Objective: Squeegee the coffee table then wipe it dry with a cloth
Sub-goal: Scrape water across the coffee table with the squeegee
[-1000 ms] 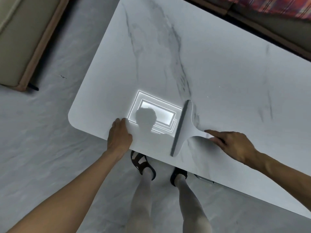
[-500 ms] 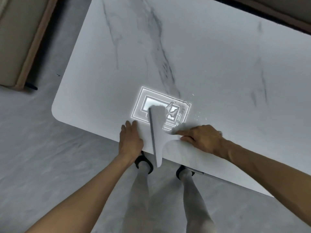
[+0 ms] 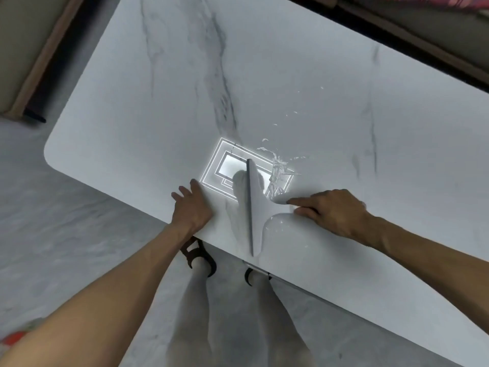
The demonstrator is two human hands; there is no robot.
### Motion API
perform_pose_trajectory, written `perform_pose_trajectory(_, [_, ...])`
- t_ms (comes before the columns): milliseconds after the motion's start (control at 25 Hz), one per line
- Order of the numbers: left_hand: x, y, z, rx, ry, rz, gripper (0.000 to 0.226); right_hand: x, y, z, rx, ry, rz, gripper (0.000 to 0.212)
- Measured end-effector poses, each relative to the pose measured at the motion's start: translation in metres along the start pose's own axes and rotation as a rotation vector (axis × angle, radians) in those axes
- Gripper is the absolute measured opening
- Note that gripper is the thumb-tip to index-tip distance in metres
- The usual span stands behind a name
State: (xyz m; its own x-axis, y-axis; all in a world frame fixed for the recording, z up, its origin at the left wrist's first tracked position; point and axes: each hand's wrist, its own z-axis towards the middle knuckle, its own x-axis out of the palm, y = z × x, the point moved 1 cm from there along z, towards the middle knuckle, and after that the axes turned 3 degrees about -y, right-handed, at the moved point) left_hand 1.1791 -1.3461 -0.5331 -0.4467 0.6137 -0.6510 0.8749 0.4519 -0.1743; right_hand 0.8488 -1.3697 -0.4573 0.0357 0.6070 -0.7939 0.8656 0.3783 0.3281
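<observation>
A white marble coffee table (image 3: 264, 75) with grey veins fills the view. A white squeegee (image 3: 255, 205) stands on it near the front edge, its blade running from near to far and overhanging that edge. My right hand (image 3: 330, 210) grips the squeegee's handle, forefinger stretched along it. My left hand (image 3: 191, 205) rests flat on the table's front edge, just left of the blade. Streaks and drops of water (image 3: 277, 165) lie right of the blade. No cloth is in view.
A ceiling light's bright reflection (image 3: 225, 165) shows on the tabletop by the blade. A beige sofa (image 3: 29, 49) stands at the far left, dark furniture (image 3: 423, 41) along the far right. My legs and sandalled feet (image 3: 201, 260) stand on grey floor below the table edge.
The squeegee has swept left across the table toward my left hand, leaving water streaks on its right. My left hand has stayed on the edge.
</observation>
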Motion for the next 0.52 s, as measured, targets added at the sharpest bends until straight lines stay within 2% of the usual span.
perform_pose_trajectory(200, [0.0,-0.002,0.004,-0.011,-0.013,-0.016,0.064,0.06,0.075,0.031,-0.299,0.191,-0.103,0.043])
perform_pose_trajectory(320, [0.002,-0.012,0.008,-0.074,-0.017,-0.008,0.07,0.066,0.05,0.025,-0.283,0.15,-0.102,0.041])
perform_pose_trajectory(520, [0.012,-0.012,0.011,-0.103,-0.006,0.05,0.07,0.031,-0.043,-0.011,-0.144,0.064,-0.129,0.037])
